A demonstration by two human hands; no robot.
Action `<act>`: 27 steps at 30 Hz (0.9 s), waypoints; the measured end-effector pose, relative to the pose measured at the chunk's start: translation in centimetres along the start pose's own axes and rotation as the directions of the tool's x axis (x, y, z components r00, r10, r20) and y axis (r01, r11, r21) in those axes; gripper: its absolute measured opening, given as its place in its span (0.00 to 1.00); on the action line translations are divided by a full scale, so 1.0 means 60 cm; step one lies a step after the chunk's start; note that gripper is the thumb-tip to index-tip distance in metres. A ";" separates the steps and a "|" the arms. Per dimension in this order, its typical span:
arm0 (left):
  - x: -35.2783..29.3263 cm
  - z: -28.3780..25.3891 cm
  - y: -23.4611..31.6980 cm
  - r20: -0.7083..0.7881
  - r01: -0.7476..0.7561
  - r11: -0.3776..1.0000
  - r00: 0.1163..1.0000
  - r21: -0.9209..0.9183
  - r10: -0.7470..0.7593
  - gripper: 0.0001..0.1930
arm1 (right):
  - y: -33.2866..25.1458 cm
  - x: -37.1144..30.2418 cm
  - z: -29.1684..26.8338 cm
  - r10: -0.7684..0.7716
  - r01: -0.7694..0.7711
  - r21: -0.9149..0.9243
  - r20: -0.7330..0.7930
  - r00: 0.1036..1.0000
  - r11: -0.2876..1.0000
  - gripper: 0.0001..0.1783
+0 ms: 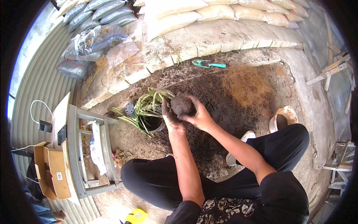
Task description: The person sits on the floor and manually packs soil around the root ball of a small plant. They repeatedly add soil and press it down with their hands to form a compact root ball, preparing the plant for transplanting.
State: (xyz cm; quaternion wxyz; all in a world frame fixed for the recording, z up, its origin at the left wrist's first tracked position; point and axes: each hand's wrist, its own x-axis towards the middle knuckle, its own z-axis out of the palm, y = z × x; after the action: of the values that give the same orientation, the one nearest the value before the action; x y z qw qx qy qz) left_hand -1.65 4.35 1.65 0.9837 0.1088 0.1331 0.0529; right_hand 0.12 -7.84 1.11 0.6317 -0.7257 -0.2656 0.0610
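A dark, rounded clump of soil (182, 105) is held between my two hands, above the soil-covered ground. My left hand (172, 118), smeared with dirt, cups its left and lower side. On the clump's right side, my right hand (201, 115) curls its fingers and thumb around it. Just left of my left hand, long green-and-pale leaves of a plant (147, 104) spread over a black pot (156, 125). Whether the plant joins the clump is hidden by my left hand. A small grey pot (129, 108) lies behind the leaves.
Loose dark soil (212, 134) spreads below my hands, with brown fibre (248, 86) heaped at its right. A teal trowel (209, 64) lies beyond it. A round tub (285, 114) stands right, a grey metal-framed table (76, 149) left. Filled sacks (216, 15) line the back.
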 end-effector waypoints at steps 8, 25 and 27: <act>0.000 -0.008 -0.002 -0.004 0.046 0.998 0.999 0.034 -0.046 0.19 | -0.048 0.011 -0.045 -0.467 0.377 -0.496 -0.067 0.882 0.782 0.43; -0.017 0.062 -0.018 0.006 -0.083 0.973 0.996 0.213 0.084 0.31 | 0.008 0.020 -0.040 -0.130 0.127 -0.059 -0.042 0.991 0.990 0.31; -0.038 0.069 -0.005 -0.043 -0.037 0.977 0.998 0.212 0.048 0.33 | 0.000 0.020 -0.044 0.021 0.003 0.378 -0.059 0.998 0.926 0.33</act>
State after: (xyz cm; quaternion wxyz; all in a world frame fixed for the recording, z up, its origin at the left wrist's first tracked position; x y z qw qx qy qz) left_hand -2.67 2.91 6.05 0.9618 0.2141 0.1589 0.0621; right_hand 2.27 -9.64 1.90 0.7674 -0.5932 -0.2256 0.0912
